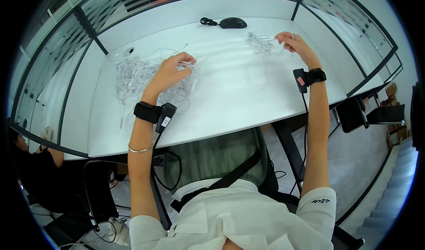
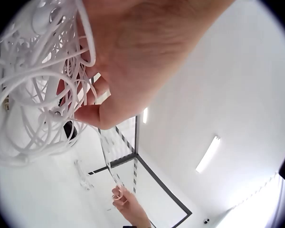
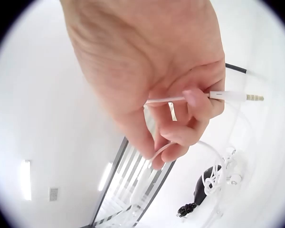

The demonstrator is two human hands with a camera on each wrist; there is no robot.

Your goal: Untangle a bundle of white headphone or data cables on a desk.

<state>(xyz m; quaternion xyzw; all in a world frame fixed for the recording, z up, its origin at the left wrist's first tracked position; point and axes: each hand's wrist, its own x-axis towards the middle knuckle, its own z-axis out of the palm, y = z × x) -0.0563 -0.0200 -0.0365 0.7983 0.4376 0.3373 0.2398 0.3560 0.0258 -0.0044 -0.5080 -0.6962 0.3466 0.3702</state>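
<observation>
My left fingers [image 1: 182,57] are curling round strands of white cable tangle [image 1: 133,77], which is lying on left part of tabletop [image 1: 221,104]. My right fingers [image 3: 180,134] are pinching thin white cable [image 3: 165,100], its plug [image 3: 228,96] jutting out past curled finger. Small cable bundle [image 1: 261,44] is lying near right fingers, black mouse [image 1: 232,23] resting farther back on tabletop.

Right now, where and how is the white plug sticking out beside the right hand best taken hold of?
Probably by its white sleeve, pinched across its width, coming from the side of the metal tip. The plug juts out past the right hand, leaving that end uncovered, and the sleeve looks thicker than the thin cable behind it.
</observation>
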